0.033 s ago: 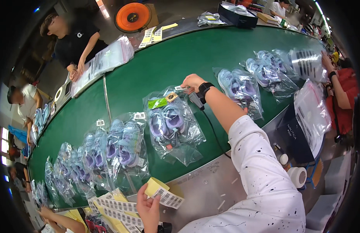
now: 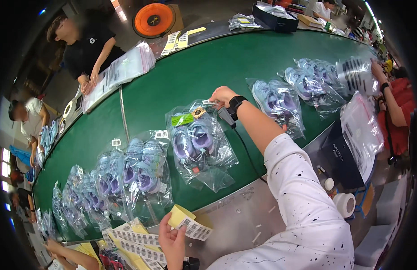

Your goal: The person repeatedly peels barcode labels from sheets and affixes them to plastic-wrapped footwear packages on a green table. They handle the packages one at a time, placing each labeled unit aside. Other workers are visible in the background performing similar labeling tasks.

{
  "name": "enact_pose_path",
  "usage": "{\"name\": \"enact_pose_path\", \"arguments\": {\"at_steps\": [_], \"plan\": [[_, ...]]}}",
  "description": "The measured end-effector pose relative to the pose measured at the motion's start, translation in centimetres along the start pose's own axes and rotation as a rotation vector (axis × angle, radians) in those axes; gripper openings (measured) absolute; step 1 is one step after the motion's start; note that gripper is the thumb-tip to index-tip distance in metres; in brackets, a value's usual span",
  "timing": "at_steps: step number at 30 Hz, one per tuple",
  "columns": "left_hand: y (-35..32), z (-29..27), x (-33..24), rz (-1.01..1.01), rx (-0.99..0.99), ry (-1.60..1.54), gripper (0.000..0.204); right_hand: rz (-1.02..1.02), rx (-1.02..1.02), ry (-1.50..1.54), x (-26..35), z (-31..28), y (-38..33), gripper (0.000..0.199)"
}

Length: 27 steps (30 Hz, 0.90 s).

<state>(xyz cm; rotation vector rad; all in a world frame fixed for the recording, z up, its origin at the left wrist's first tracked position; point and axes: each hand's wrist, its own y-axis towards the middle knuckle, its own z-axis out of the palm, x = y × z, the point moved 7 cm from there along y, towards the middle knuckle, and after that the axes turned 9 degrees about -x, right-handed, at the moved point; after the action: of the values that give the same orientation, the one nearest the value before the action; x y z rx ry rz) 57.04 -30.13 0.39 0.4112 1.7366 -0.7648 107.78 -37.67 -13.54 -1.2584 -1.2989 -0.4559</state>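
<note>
Left hand (image 2: 173, 238) fingers clamped on curled paper strip (image 2: 196, 229), right hand (image 2: 224, 96) at small rectangular label (image 2: 209, 102) by crinkly plastic bag (image 2: 225, 157) of rounded shoes (image 2: 202, 136), finger grip can't tell.

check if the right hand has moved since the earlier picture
No, the right hand shows no visible shift in any direction against the orange fan.

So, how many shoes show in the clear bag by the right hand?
2: one shoe on the left, the other shoe beside it on the right. Any lying underneath would be hidden.
</note>
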Motion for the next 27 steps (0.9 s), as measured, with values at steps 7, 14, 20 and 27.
{"name": "enact_pose_path", "arguments": {"at_steps": [7,14,20,27], "plan": [[-0.4,1.1,-0.4,-0.007,0.032,-0.026,0.054,-0.034,-0.194,0.229,0.1,-0.9,-1.1,0.022],[-1.1,1.7,-0.7,0.037,0.051,-0.021,0.055,-0.306,-0.327,0.071,5.3,-9.2,-6.5,0.054],[-1.5,2.0,-0.6,0.081,-0.008,-0.076,0.055,-0.356,-0.725,-0.772,0.0,-27.8,-8.0,0.040],[-1.3,1.7,0.5,-0.015,-0.042,-0.178,0.035,-0.137,-0.370,-0.360,-5.8,-21.1,-9.2,0.067]]}}
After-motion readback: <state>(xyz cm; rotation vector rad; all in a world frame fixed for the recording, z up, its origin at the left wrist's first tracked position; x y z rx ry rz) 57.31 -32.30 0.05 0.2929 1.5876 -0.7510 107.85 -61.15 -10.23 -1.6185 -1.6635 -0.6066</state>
